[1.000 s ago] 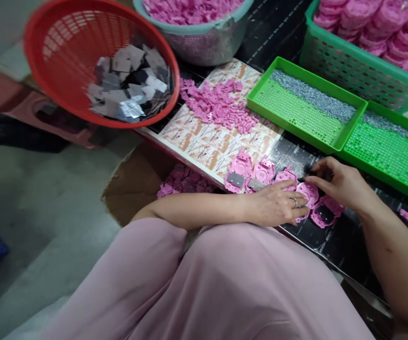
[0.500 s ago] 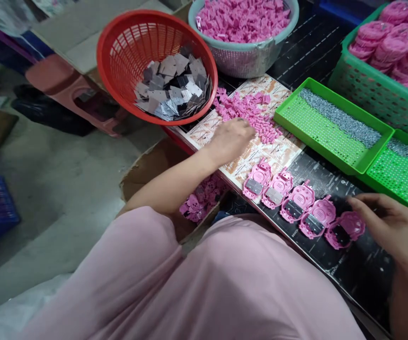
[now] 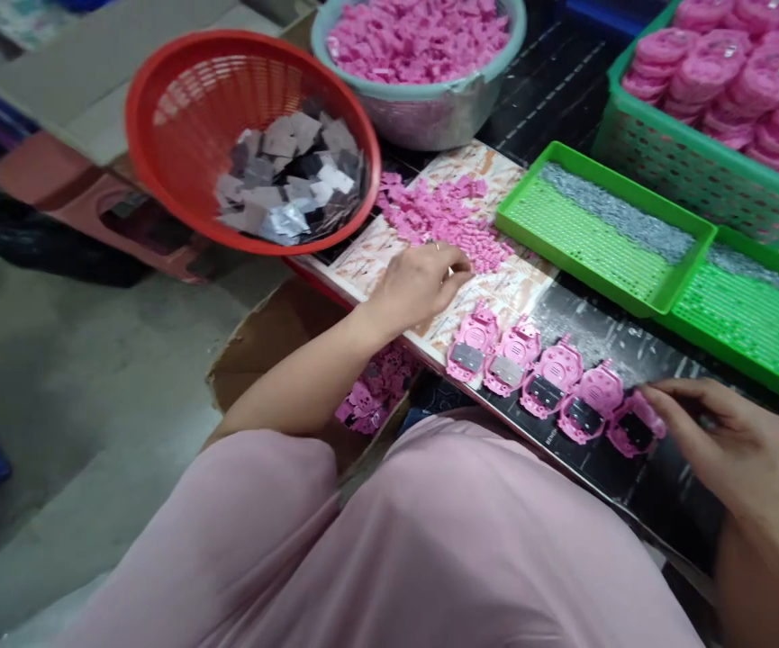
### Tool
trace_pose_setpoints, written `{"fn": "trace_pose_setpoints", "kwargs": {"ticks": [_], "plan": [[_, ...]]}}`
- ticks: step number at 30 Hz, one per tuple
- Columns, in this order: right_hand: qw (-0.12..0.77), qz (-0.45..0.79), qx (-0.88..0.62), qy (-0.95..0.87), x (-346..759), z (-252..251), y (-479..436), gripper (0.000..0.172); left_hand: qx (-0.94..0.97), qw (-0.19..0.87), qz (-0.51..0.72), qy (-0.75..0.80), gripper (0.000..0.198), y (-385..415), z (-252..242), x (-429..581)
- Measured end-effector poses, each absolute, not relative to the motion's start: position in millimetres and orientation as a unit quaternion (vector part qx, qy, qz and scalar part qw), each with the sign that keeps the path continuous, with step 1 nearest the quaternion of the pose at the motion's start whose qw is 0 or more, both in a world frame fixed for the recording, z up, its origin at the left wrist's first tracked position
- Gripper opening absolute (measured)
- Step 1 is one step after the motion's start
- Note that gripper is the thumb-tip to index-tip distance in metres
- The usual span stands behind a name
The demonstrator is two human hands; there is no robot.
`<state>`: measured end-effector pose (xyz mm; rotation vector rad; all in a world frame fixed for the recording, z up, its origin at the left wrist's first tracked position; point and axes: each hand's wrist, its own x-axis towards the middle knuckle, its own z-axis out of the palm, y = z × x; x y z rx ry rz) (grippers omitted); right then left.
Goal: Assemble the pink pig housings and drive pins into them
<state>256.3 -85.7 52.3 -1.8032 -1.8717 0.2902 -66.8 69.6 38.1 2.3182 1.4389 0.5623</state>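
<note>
Five pink plastic housings (image 3: 551, 378) lie in a row on the dark board near my lap. My right hand (image 3: 727, 441) reaches from the right with its fingers stretched out, and the fingertips touch the rightmost housing (image 3: 632, 430). My left hand (image 3: 420, 283) rests on the printed sheet at the near edge of a pile of small pink pieces (image 3: 439, 211). Its fingers are bunched together on pieces from that pile.
A red basket (image 3: 179, 117) of grey squares stands at the back left, beside a bowl (image 3: 430, 112) of pink parts. Two green trays (image 3: 592, 238) hold grey screws. A green crate (image 3: 686, 171) holds round pink parts. A cardboard box (image 3: 274, 333) sits below the table edge.
My left hand left the row of housings, reached to the pile of small pink pieces and closed there. My right hand drew back to the right end of the row.
</note>
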Motion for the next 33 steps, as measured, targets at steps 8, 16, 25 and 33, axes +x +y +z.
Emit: {"fn": "trace_pose_setpoints", "kwargs": {"ticks": [8,16,25,33], "plan": [[0.345,-0.036,-0.481,-0.805,201.9,54.6,-89.9,0.041,0.597,0.745,0.133,0.265,0.043,4.0,46.1,25.0],[0.363,0.042,-0.558,-0.745,246.7,54.8,-125.1,0.034,0.702,0.687,0.073,0.175,0.037,-6.1,37.2,56.1],[0.359,0.246,-0.729,-0.528,298.7,38.5,-96.6,0.024,0.983,0.123,0.134,-0.02,0.048,-23.1,21.7,84.8],[0.262,0.26,-0.752,-0.546,299.0,32.7,-61.3,0.021,0.987,0.031,0.154,-0.039,0.03,-24.1,12.0,93.4]]}}
